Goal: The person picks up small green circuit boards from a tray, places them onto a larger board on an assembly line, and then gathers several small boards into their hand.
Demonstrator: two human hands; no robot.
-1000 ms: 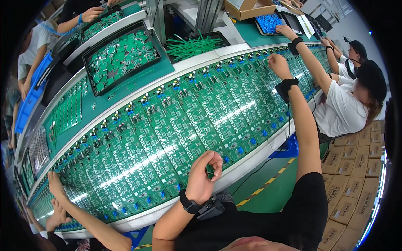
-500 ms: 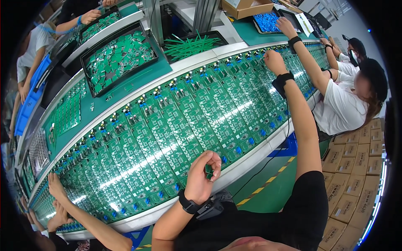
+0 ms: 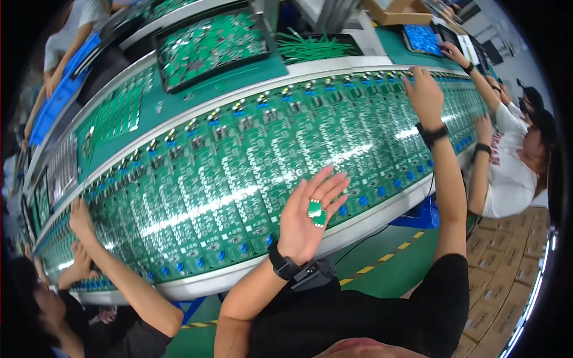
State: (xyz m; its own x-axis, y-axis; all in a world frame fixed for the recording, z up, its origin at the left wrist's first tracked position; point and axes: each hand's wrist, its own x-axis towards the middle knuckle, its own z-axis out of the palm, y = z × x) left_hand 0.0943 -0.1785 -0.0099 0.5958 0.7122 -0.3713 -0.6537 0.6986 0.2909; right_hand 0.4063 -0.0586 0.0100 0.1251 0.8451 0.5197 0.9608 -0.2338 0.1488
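My left hand (image 3: 304, 218) is palm up over the near part of a long row of green circuit boards (image 3: 239, 173), its fingers loosely extended. At least two small green circuit boards (image 3: 315, 209) with pale contacts along their edges lie in that palm. My right hand (image 3: 425, 95) is at the far edge of the row, toward the right, fingers bent down and together over the boards. What its fingertips hold, if anything, is hidden. Small blue and yellow parts line the far edge of the boards, and blue parts (image 3: 343, 210) dot the near edge.
Beyond the row stand a black tray of small green boards (image 3: 215, 45) and a tray of thin green strips (image 3: 313, 48). A blue-filled tray (image 3: 422, 39) is at the back right. Co-workers' hands (image 3: 80, 218) reach in at left; another person (image 3: 513, 161) works at right.
My left hand has uncurled to palm up, showing the small circuit boards. The view has shifted, and my right hand has its fingers lower over the row's far edge.
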